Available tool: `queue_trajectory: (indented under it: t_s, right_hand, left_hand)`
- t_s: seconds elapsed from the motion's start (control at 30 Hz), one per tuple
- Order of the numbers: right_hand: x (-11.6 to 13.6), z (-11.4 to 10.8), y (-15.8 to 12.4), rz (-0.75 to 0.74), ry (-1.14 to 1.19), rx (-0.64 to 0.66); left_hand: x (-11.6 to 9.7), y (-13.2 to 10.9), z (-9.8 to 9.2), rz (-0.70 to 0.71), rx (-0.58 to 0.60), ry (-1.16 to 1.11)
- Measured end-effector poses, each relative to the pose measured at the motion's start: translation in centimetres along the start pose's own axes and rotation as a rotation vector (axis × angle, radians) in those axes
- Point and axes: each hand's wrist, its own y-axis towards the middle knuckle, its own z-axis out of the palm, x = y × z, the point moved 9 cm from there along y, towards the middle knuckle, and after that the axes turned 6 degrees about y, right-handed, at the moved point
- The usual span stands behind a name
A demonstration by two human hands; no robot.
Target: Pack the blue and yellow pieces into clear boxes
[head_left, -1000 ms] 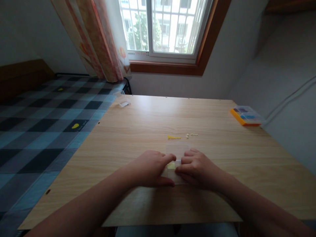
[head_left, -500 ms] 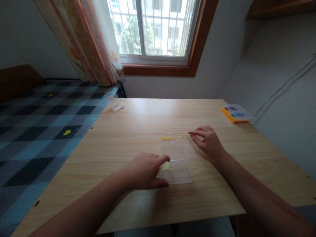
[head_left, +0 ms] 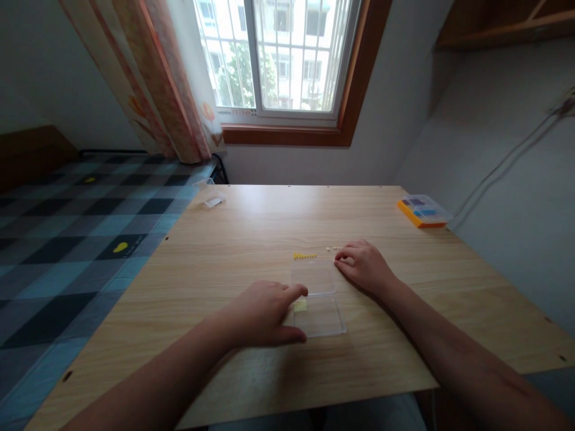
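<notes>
A clear plastic box (head_left: 321, 320) lies opened flat on the wooden table, its lid (head_left: 313, 280) on the far side. My left hand (head_left: 269, 312) is at the box's left side, thumb at the near corner and index finger by the hinge, holding it. Inside the box, by that hand, is a pale yellow patch (head_left: 300, 305). My right hand (head_left: 366, 266) pinches a small cream-coloured piece (head_left: 335, 260) just right of the lid. Beyond its fingers are several similar cream pieces (head_left: 335, 248). A row of small yellow pieces (head_left: 304, 256) lies behind the lid.
An orange case with a clear lid (head_left: 422, 212) sits at the table's far right. At the far left corner is a clear plastic container (head_left: 211, 194). A bed with a checked cover (head_left: 103, 239) stands left of the table (head_left: 251, 230); a window is behind.
My right hand has moved left and nearer, from the cream pieces to beside the lid, with a small piece in its fingertips. My left hand stays at the box. The view has tilted slightly.
</notes>
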Motion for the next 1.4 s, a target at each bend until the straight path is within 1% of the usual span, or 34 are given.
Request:
queue_trajectory:
  t_s: [0.23,0.47,0.53,0.6,0.7,0.73,0.8,0.87,0.93,1.0,1.1,1.3,1.4]
  right_hand:
    - [-0.4,0.2,0.0,0.059,-0.016,0.059]
    - [0.4,-1.7,-0.7,0.065,0.007,-0.025]
    - [0.7,-2.2,-0.7,0.032,0.043,-0.035]
    - [1.6,-2.9,-0.7,-0.047,0.141,-0.041]
    - [4.2,-3.6,-1.2,-0.205,0.369,0.0]
    - [5.4,-3.5,-1.4,-0.255,0.426,0.038]
    - [7.6,-2.7,-2.2,-0.333,0.464,0.148]
    - [9.5,-1.2,-2.9,-0.389,0.419,0.255]
    - [10.7,0.1,-3.6,-0.431,0.336,0.302]
    - [11.3,0.9,-3.9,-0.465,0.247,0.295]
    - [11.5,1.5,-4.1,-0.493,0.163,0.282]
    - [11.3,0.4,-3.9,-0.505,0.192,0.253]
    - [11.5,0.7,-4.0,-0.517,0.189,0.263]
  left_hand:
    - [0.0,-0.1,0.0,-0.01,0.019,0.001]
    - [0.1,-0.1,0.1,-0.008,0.01,-0.006]
    - [0.1,-0.1,0.1,-0.012,0.015,-0.001]
    - [0.0,-0.1,0.1,-0.012,0.014,0.003]
    - [-0.1,-0.1,0.1,-0.004,0.007,0.006]
    - [-0.1,-0.1,0.1,-0.002,0.005,0.005]
    - [-0.1,-0.2,0.1,0.002,-0.001,0.005]
    - [-0.1,-0.2,0.1,0.005,-0.008,0.006]
    - [-0.2,-0.2,0.0,0.006,-0.009,0.007]
    - [-0.2,-0.2,0.0,0.005,-0.005,0.005]
    - [-0.2,-0.2,0.0,0.004,-0.007,0.005]
    - [-0.2,-0.2,0.1,0.018,-0.021,0.006]
    - [-0.1,-0.2,0.2,0.02,-0.029,0.011]
